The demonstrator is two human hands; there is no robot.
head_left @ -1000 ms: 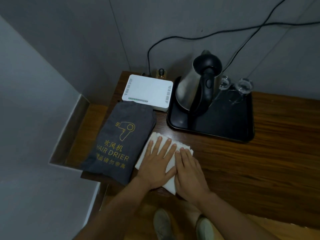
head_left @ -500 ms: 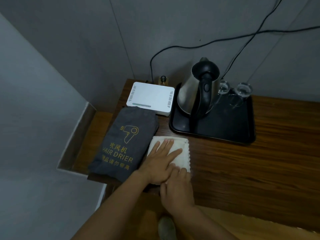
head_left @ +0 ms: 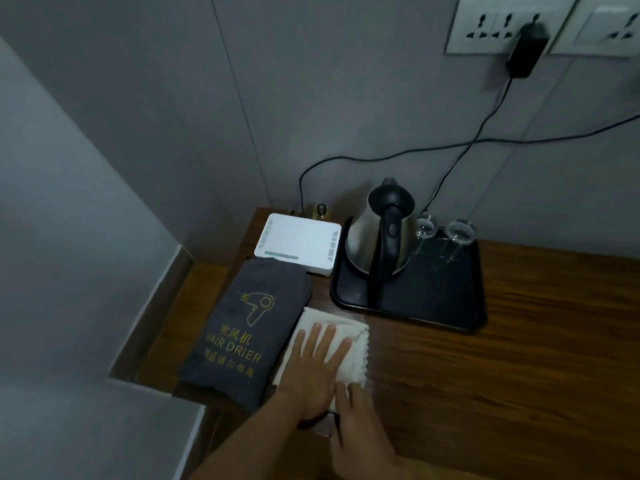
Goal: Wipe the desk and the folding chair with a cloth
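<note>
Across the near left corner of the wooden desk (head_left: 519,341) we have our work under way, though we judge it barely started: most of the top, stretching away to the right, shows no sign we can read of being wiped or not, and the folding chair is nowhere in view, so that half of the job is all to come as far as we can see. At the back stands a black tray (head_left: 450,306) carrying a steel kettle (head_left: 381,237) and two upturned glasses (head_left: 459,232), with a white router box (head_left: 298,242) beside it and a grey hair-drier bag (head_left: 249,330) lying along the left edge; we expect these will need lifting or working around before the desk counts as done. Just right of the bag and short of the tray lies the white cloth (head_left: 349,351), folded flat on the wood. Our left hand (head_left: 313,368) rests open on it, fingers spread and palm pressing down. Our right hand (head_left: 360,431) sits at the cloth's near corner, fingertips on its edge, loosely flat and gripping nothing that we can make out.
</note>
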